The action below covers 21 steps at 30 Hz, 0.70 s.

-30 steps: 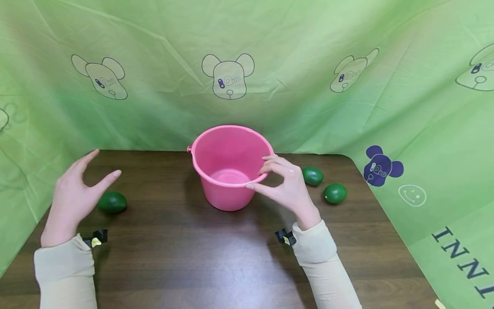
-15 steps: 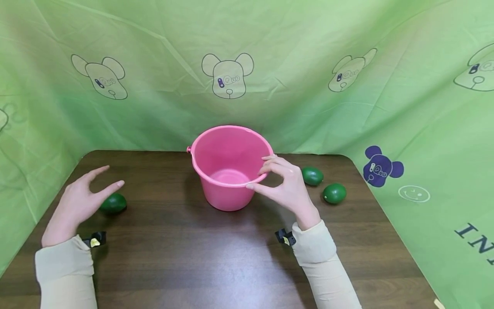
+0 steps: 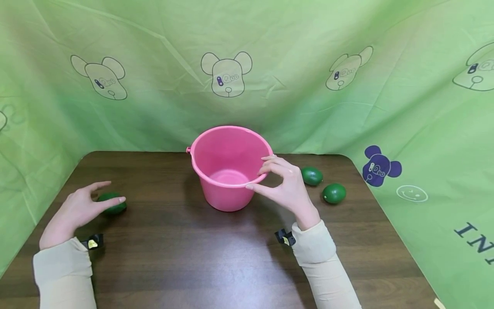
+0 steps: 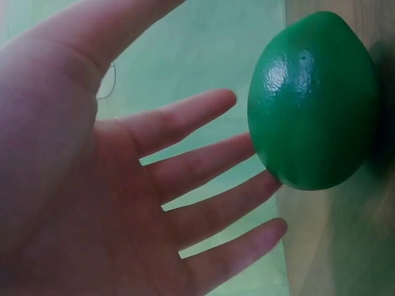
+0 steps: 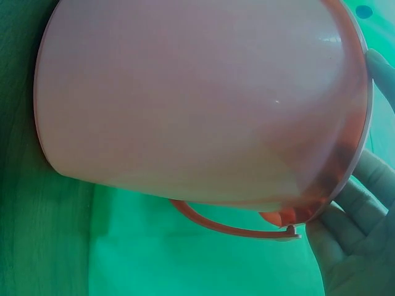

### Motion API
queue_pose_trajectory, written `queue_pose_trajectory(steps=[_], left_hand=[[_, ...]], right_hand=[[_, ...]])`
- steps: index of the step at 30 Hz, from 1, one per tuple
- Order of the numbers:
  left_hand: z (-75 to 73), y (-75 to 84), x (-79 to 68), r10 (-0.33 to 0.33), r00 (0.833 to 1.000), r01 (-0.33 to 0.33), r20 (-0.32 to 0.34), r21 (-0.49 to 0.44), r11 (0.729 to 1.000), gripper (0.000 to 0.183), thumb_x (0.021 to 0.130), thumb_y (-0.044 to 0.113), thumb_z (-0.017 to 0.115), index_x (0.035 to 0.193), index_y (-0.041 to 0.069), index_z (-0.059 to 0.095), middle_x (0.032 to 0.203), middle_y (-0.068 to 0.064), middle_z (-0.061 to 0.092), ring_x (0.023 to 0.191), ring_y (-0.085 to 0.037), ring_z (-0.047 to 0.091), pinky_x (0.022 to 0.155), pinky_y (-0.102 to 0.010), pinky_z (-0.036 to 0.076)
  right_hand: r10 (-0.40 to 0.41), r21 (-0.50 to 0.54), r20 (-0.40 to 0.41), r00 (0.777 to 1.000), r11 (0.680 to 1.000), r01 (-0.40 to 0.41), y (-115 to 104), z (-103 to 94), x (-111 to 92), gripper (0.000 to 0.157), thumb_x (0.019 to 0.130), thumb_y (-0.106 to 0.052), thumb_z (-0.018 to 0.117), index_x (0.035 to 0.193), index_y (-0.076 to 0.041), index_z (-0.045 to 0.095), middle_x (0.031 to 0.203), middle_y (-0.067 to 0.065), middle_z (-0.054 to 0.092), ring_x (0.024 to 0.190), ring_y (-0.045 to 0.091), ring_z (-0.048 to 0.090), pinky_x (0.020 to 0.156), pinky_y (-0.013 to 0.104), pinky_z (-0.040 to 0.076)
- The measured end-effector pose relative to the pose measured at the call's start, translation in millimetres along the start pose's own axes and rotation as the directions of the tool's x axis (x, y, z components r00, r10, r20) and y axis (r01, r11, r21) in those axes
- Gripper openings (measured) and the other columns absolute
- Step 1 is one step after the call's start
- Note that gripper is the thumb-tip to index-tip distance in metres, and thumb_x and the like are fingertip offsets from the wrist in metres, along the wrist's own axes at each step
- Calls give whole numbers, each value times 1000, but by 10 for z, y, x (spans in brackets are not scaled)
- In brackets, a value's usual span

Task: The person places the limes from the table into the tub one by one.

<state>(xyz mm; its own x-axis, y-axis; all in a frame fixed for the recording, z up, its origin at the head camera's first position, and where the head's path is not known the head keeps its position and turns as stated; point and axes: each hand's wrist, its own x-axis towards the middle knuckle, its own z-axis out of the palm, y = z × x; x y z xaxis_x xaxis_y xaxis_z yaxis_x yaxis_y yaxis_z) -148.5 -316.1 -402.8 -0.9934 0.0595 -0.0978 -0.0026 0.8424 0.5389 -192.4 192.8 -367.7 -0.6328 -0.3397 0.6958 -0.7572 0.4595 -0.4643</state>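
Observation:
A pink bucket stands upright on the table with its mouth up. My right hand pinches the bucket's rim on its right side, thumb outside and fingers over the edge; the right wrist view shows the bucket's side and handle. At the left of the table lies a green lime, partly covered by my left hand in the head view. The fingers of that hand are spread and straight, with the thumb apart. In the left wrist view two fingertips pass behind the lime.
Two more limes lie right of the bucket, one farther back and one nearer. A green printed cloth hangs behind and along both sides of the brown wooden table.
My left hand has come down toward the table and the lime, fingers still spread. My right hand stays on the bucket's rim, and the bucket has not moved.

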Motion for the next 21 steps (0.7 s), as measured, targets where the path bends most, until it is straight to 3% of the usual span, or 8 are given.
queue_pose_trajectory(steps=[6, 13, 21], left_hand=[[26, -66, -38, 23, 999, -24, 31, 16, 1000, 88, 89, 55, 73, 147, -4, 46, 126, -36, 59, 103, -42, 61, 75, -44, 48], [49, -113, -55, 49, 998, -49, 26, 1, 999, 82, 85, 43, 82, 143, -5, 49, 126, -35, 58, 104, -43, 60, 77, -45, 48], [86, -153, -12, 18, 999, -17, 27, -15, 1000, 75, 88, 35, 80, 143, -5, 49, 124, -41, 56, 104, -48, 60, 78, -51, 49]], right_hand=[[-3, 4, -5, 1000, 1000, 3, -25, -18, -2, 29, 68, -31, 97, 82, -20, 73, 95, -9, 69, 114, 28, 63, 103, 37, 47], [-3, -9, -8, 1000, 1000, 3, -20, -22, -2, 28, 68, -32, 97, 80, -21, 73, 95, -9, 69, 112, 26, 64, 102, 36, 47], [-13, -12, -5, 1000, 1000, 13, -15, -26, -3, 28, 70, -33, 95, 81, -20, 73, 95, -9, 69, 113, 26, 64, 102, 35, 47]])
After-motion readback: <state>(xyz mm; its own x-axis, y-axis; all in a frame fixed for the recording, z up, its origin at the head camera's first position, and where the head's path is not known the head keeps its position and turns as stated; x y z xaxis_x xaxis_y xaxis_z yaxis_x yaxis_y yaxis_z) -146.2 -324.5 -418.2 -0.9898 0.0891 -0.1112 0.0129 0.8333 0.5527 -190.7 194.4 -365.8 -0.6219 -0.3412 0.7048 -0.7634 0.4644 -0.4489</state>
